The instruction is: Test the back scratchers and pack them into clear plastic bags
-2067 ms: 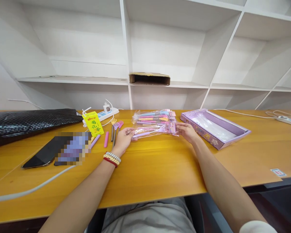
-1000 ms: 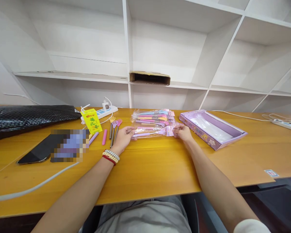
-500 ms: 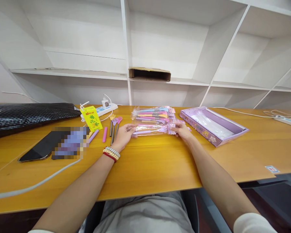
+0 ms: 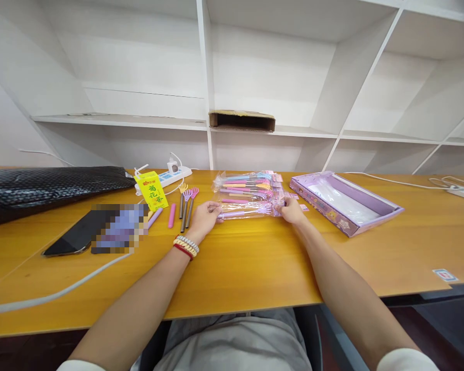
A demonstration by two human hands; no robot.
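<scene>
A clear plastic packet [image 4: 245,211] with a purple fork-ended stick lies flat before me. My left hand [image 4: 206,219] pinches its left end, fingers closed. At its right end, my right hand [image 4: 292,210] grips the pink card part, fingers closed. Just behind lie several similar packets [image 4: 247,184] with blue, orange and pink sticks. Left of my left hand are small claw-headed sticks [image 4: 186,206] with metal shafts and a pink tube [image 4: 172,215]. A purple open box [image 4: 348,203] with clear plastic inside sits at the right.
A yellow carton [image 4: 150,189] stands by a white power strip [image 4: 170,175]. Further left are a dark phone [image 4: 79,234], a black bag [image 4: 54,190] and a white cable [image 4: 62,291]. A cardboard box [image 4: 242,121] rests on the white shelf behind the table.
The whole view has shifted slightly, so things appear a little further right. Both hands keep hold of the packet, which now lies a bit separated from another pink one behind it.
</scene>
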